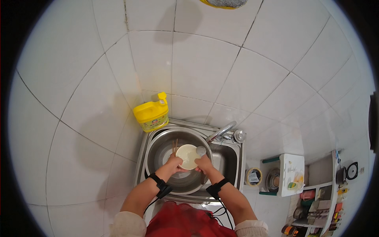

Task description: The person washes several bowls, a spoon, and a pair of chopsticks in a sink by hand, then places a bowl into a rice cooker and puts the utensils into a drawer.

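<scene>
A cream-coloured bowl [187, 155] is held between my two hands above a large round stainless steel basin [154, 148]. My left hand [174, 164] grips the bowl's left rim, thumb on the inside. A pair of wooden chopsticks [175, 145] sticks up from that same hand. On the right side, my right hand [205, 164] holds the bowl's edge together with a spoon, its round spoon head [200, 150] above the fingers. A dark handle end [202, 179] shows below this hand. The basin sits in the left part of a stainless steel double sink [240, 166].
A chrome faucet [222, 131] arches at the sink's back, beside a round metal drain strainer [239, 136]. A yellow detergent jug [151, 115] stands at the back left corner. Rightward are a bucket [254, 177], a white stool [291, 177] and loaded shelves [319, 204]. Tiled walls enclose the left and back.
</scene>
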The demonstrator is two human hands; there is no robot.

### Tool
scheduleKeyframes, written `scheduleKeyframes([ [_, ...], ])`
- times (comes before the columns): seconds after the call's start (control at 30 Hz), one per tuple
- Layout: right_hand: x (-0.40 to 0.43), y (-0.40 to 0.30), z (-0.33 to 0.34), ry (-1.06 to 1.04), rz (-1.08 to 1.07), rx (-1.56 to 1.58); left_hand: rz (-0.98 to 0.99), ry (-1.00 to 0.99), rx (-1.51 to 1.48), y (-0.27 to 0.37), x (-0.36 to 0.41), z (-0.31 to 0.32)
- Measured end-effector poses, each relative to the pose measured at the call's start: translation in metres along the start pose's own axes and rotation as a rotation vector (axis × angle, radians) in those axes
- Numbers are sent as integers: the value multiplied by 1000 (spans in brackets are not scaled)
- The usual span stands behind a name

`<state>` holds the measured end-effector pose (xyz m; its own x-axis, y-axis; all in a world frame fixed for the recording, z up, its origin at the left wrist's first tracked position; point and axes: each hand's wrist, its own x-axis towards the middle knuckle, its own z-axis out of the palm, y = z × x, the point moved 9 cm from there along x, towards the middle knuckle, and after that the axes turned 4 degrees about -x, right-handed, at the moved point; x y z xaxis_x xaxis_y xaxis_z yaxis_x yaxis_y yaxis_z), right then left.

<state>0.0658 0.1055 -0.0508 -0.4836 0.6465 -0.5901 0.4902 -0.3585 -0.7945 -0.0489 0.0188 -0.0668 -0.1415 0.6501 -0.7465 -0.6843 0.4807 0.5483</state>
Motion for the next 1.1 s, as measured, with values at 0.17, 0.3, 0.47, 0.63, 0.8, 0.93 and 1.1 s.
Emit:
scheduleKeyframes([
  [0.17,4,-2,3,-15,-31,88,41,78,26,9,0,-5],
  [0.3,6,8,-1,-41,32,119,123,159,122,21,-10,3],
  [0.47,5,12,2,-17,60,141,217,314,250,20,-4,-9],
  [0.63,12,16,-7,102,18,-140,248,348,250,21,-11,-10],
  [0.8,18,32,-13,112,-81,-201,176,340,201,11,-30,-1],
  [0.93,14,36,-7,32,-57,-68,293,367,287,-2,-21,-12],
  [1.1,13,41,-3,9,1,87,719,499,639,18,-27,-6],
])
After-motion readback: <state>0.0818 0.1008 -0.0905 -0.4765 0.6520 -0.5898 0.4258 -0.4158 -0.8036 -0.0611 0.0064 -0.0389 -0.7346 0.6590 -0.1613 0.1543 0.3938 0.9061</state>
